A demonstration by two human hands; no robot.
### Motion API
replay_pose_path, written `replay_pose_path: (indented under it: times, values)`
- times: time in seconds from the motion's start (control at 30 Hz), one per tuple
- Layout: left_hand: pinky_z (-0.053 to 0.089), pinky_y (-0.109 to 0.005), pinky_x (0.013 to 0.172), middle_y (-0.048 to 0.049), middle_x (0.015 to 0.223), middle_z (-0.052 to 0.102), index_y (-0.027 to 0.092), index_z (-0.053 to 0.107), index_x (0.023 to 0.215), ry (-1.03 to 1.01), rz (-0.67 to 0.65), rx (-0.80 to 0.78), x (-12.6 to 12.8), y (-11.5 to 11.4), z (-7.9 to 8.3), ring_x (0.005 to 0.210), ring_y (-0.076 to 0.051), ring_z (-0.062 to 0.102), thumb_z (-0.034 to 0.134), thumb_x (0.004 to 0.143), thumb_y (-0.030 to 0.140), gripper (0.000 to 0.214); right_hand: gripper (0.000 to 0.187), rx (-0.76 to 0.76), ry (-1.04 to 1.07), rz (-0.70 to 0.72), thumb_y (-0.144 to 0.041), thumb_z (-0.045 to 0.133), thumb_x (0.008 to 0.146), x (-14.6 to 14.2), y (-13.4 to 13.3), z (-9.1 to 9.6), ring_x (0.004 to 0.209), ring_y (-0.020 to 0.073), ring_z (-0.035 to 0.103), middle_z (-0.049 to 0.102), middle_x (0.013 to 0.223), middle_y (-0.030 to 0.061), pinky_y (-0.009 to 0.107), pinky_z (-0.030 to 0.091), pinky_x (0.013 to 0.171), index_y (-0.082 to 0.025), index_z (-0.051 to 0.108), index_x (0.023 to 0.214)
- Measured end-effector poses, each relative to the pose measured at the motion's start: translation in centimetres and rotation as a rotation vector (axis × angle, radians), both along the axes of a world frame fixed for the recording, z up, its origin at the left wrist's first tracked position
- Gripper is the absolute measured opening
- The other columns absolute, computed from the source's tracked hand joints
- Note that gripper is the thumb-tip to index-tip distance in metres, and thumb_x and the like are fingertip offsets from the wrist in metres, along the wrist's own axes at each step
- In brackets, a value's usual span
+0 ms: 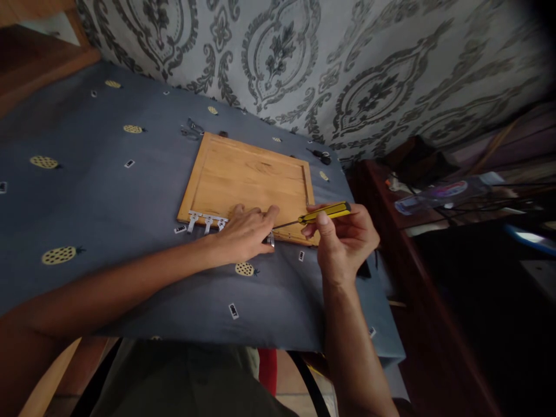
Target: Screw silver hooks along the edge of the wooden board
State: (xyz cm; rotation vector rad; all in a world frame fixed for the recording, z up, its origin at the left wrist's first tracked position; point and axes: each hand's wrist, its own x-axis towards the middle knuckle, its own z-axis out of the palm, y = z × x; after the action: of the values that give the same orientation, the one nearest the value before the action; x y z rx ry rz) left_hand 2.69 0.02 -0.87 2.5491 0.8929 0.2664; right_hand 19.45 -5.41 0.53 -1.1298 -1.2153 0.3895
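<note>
The right hand (347, 243) pinches a yellow-and-black screwdriver (324, 213) aimed at the near edge of a wooden panel (256, 179) on the surface (108, 214), the left hand (245, 234) spread across that edge beside metal brackets (208, 223).

Your light is dim, sinking nearly to black beyond the right edge of the table (152, 202). The bottle (452, 191) there looks blurred.

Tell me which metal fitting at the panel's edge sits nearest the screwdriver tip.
The rightmost fitting, partly hidden by the left hand; the other three visible fittings lie to its left, farther from the yellow screwdriver.
</note>
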Motion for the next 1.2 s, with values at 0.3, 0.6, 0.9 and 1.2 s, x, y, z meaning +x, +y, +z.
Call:
replay_pose_path:
  times: [0.3,0.6,0.9,1.2]
  values:
    - [0.036,-0.042,0.091,-0.0120,0.102,0.069,0.013,0.043,0.127,-0.014,0.001,0.008,0.01,0.01,-0.13,0.103,-0.031,0.063,0.071,0.087,0.034,0.054,0.019,-0.019,-0.004,0.060,-0.028,0.082,0.079,0.03,0.12,0.00,0.048,0.0088,0.065,0.078,0.084,-0.0013,0.022,0.055,0.045,-0.022,0.064,0.084]
    - [0.038,-0.043,0.091,-0.0126,0.104,0.069,0.012,0.042,0.127,-0.010,-0.005,0.015,0.00,-0.02,-0.13,0.104,-0.032,0.063,0.071,0.088,0.034,0.054,0.024,-0.094,-0.103,0.092,-0.036,0.072,0.088,0.43,-0.23,-0.05,0.054,0.0116,0.068,0.078,0.094,0.0033,0.028,0.060,0.052,-0.024,0.074,0.108]
    - [0.037,-0.043,0.092,-0.0130,0.106,0.069,0.014,0.043,0.127,0.008,0.009,0.009,0.09,-0.02,0.04,0.104,-0.032,0.063,0.071,0.087,0.033,0.053,0.023,-0.066,-0.045,0.036,-0.039,0.084,0.075,-0.06,-0.08,0.41,0.044,0.0088,0.062,0.077,0.086,0.0014,0.024,0.055,0.042,-0.021,0.070,0.078]
    - [0.037,-0.045,0.094,-0.0139,0.109,0.069,0.014,0.043,0.127,0.005,0.010,-0.012,0.01,-0.08,0.17,0.107,-0.033,0.062,0.071,0.087,0.033,0.052,0.026,-0.058,0.006,0.040,-0.037,0.086,0.073,-0.01,-0.08,0.06,0.044,0.0099,0.064,0.078,0.082,-0.0004,0.023,0.056,0.042,-0.021,0.066,0.078]
